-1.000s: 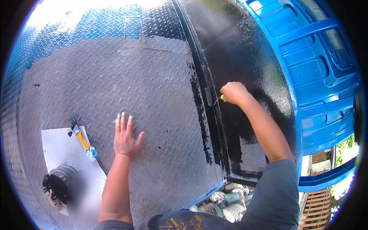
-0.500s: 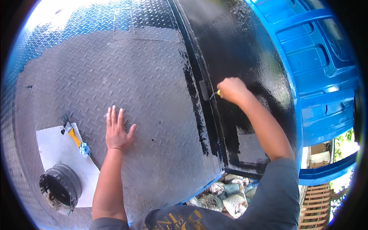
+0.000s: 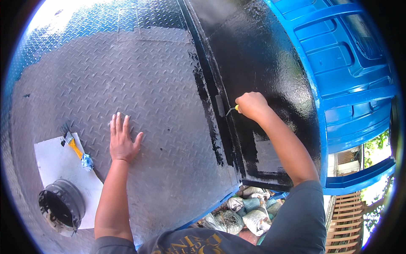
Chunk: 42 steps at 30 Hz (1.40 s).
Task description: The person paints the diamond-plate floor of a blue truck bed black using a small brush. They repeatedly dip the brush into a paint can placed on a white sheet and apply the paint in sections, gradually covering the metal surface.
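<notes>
My left hand lies flat with fingers spread on the grey diamond-plate metal surface. My right hand grips a small paint roller by its yellow handle, with the roller in the black painted groove beside the seam between the textured plate and the glossy black panel. Left of my left hand, a paintbrush with a yellow handle, wrapped in blue material at its end, rests at a white board. A dark, paint-smeared container stands on that board.
Blue moulded bodywork with rails curves along the right. Below the lower edge of the metal surface lie several filled sacks. A slatted wooden structure and some greenery show at the lower right.
The view has shifted, so the scene sits farther up and left. Relative to the panel, my right hand and the roller have moved slightly toward me along the seam.
</notes>
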{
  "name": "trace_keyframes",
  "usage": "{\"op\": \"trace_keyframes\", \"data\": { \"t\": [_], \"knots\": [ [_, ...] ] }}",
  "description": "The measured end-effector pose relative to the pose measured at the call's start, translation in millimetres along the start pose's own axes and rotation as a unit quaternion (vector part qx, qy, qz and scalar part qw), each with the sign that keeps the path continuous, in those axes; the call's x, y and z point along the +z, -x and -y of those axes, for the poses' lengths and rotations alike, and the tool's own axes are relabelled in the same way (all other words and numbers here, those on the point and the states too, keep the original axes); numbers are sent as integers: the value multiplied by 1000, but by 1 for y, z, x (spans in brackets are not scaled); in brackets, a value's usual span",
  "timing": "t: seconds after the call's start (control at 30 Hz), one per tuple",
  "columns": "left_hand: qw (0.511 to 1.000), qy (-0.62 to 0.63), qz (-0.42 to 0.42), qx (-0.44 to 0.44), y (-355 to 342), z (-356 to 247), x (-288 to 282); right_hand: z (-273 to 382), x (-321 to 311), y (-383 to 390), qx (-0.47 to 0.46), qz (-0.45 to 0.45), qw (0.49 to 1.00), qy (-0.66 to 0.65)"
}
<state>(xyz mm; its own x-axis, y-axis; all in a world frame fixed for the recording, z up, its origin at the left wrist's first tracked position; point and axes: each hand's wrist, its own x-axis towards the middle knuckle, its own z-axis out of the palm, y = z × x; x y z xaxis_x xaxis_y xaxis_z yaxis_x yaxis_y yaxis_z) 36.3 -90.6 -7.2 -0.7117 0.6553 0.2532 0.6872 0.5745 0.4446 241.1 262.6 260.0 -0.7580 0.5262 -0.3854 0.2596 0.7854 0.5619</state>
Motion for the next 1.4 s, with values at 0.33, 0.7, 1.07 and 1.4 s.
{"op": "trace_keyframes", "data": {
  "t": [0.33, 0.7, 1.07, 1.4],
  "knots": [
    [1000, 9, -2, -8, 3, 3, -3, -23, -44, -29, 14, 61, 994, 90],
    [999, 23, -27, -3, 2, 4, -3, -13, -50, -45, 31, 53, 994, 88],
    [1000, 19, -13, -8, 3, 5, -5, -28, -83, -67, 86, 98, 989, 67],
    [1000, 14, -8, -8, 1, 5, -5, -19, -68, -101, 53, 82, 991, 94]
  ]
}}
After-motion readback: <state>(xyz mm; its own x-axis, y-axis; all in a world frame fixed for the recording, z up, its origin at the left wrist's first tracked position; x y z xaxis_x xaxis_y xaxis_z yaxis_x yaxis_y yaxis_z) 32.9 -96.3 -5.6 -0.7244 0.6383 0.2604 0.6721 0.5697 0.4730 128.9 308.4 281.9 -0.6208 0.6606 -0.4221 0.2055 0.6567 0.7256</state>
